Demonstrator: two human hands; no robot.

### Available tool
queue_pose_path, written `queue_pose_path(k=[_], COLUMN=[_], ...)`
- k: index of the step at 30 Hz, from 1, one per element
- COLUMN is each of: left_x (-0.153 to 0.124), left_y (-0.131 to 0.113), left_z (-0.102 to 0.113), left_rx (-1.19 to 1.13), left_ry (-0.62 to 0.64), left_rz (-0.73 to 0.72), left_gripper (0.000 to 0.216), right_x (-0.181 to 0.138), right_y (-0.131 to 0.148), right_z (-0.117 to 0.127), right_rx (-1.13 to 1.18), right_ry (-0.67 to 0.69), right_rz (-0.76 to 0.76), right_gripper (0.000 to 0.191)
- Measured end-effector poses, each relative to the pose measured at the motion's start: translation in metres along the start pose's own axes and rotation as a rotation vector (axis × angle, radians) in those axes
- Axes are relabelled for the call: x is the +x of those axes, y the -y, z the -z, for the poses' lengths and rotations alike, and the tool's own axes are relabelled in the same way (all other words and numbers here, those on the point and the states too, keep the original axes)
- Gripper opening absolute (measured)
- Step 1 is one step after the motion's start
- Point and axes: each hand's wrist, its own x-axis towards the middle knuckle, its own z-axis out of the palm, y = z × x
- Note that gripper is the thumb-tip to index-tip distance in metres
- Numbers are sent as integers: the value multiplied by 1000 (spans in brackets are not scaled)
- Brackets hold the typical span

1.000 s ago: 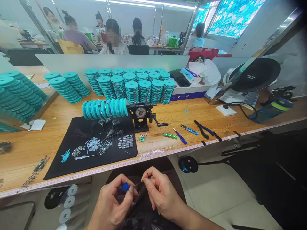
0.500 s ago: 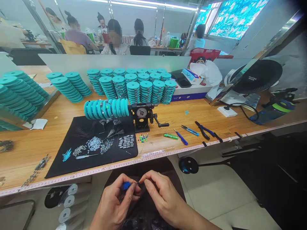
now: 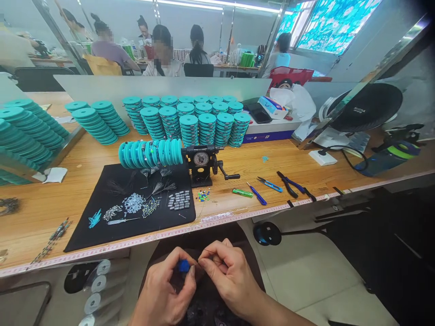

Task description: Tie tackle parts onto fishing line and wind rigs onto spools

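Over my lap, just below the table edge, both hands work close together. My left hand (image 3: 165,285) is closed, with a small blue piece (image 3: 184,266) between its thumb and fingers; its exact kind is too small to tell. Beside it, my right hand (image 3: 229,274) pinches a thin dark line (image 3: 208,251) between thumb and forefinger. The fingertips of the two hands almost meet, and what lies right between them is hard to make out.
A black mat (image 3: 136,228) bears small fishing-rig parts and a screwdriver (image 3: 122,221). Behind it, teal foam spools (image 3: 149,154) sit on a hand-cranked winder (image 3: 201,165). Pliers (image 3: 288,184), thread snips (image 3: 270,184) and a blue pen-like tool (image 3: 257,194) lie right. Stacked spools (image 3: 206,129) stand behind.
My left hand has turned slightly and its thumb has moved right, away from the blue piece. My right fingers have curled in more, holding the line.
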Motion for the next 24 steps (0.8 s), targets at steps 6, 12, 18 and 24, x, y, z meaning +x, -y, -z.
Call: queue_pose_path(k=[6,12,18,24], left_x=[0,-4,-5,-3], left_y=[-5,-1,-1,-5], left_z=[-2,-6,-7,-8], left_rx=[-44,-82,-53,-82], left_ry=[-48,-133,-157,-181], left_rz=[41,61,-6,-17], left_gripper=[12,12,11,12], right_x=[1,1,-3,-4], right_y=[-1,-4,-1,0], right_z=[-1,2,-1,-4], right_rx=[-17,-192,-275,-249], right_ry=[-105,-264,-322,-315], right_rz=[130,409,526,524], right_gripper=[11,10,13,11])
